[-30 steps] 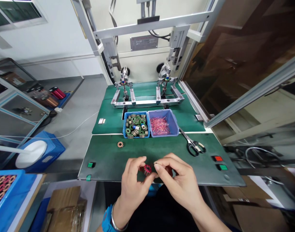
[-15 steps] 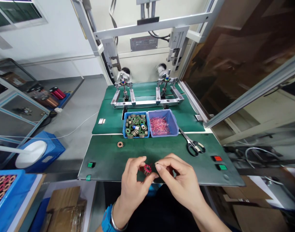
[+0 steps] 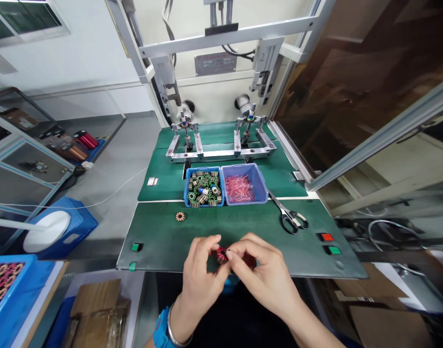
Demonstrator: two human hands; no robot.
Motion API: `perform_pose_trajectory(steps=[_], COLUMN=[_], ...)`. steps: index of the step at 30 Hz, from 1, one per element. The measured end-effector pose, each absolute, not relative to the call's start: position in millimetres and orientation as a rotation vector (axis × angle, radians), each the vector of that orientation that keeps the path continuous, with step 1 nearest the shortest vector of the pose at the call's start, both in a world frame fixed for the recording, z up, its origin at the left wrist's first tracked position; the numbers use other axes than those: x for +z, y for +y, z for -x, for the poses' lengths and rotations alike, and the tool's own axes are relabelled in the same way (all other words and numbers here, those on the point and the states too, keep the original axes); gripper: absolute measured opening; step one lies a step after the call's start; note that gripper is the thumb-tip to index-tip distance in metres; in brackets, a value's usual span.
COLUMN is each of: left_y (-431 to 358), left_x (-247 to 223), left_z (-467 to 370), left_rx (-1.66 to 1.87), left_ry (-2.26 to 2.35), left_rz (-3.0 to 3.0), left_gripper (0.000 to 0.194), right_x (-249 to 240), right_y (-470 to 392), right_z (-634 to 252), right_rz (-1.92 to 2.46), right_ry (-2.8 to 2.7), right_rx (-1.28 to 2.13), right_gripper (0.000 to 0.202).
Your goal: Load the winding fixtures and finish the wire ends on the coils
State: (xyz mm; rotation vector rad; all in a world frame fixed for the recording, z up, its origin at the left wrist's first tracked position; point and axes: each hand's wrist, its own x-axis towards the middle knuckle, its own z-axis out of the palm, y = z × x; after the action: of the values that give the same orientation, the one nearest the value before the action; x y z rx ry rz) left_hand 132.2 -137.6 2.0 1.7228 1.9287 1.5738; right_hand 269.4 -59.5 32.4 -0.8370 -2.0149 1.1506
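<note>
A small red-wound core (image 3: 221,254) is held between the thumb and fingers of my left hand (image 3: 204,275), over the front of the green table. My right hand (image 3: 263,270) is closed, its thumb and forefinger pinched together at the core's right side; whatever is in that pinch is too small to name. Another wound core (image 3: 179,217) lies flat on the table, up and to the left of my hands. Behind it stands a blue bin (image 3: 187,198) of green cores, beside a purple bin (image 3: 259,186) with red wire scraps.
Black-handled scissors (image 3: 289,220) lie right of the bins. A metal fixture (image 3: 221,154) stands behind them. Red (image 3: 327,237) and green (image 3: 333,250) buttons sit at the table's right, one green button (image 3: 135,247) at its left. A blue crate (image 3: 25,290) of cores is at far left.
My right hand has moved left, bringing its pinched fingertips from a small gap away up to the red-wound core. My left hand still holds the core in nearly the same place.
</note>
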Motion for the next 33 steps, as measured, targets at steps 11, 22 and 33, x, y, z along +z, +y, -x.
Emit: perform_pose_trajectory(steps=[11, 22, 33], left_y=[-139.4, -138.3, -138.6], left_x=[0.3, -1.2, -5.2], left_z=[-132.9, -135.1, -133.2], left_rx=[1.560, 1.571, 1.523], left_ry=[1.936, 1.907, 1.914], left_rz=[-1.713, -1.666, -1.560], left_gripper=[0.035, 0.037, 0.034], right_x=[36.4, 35.1, 34.1], right_y=[-59.0, -56.3, -56.7], right_z=[-266.2, -267.4, -265.6], right_rz=[0.882, 0.912, 0.905], right_ry=[-2.061, -2.038, -1.832], right_rx=[1.116, 1.177, 1.251], right_gripper=[0.020, 0.021, 0.018])
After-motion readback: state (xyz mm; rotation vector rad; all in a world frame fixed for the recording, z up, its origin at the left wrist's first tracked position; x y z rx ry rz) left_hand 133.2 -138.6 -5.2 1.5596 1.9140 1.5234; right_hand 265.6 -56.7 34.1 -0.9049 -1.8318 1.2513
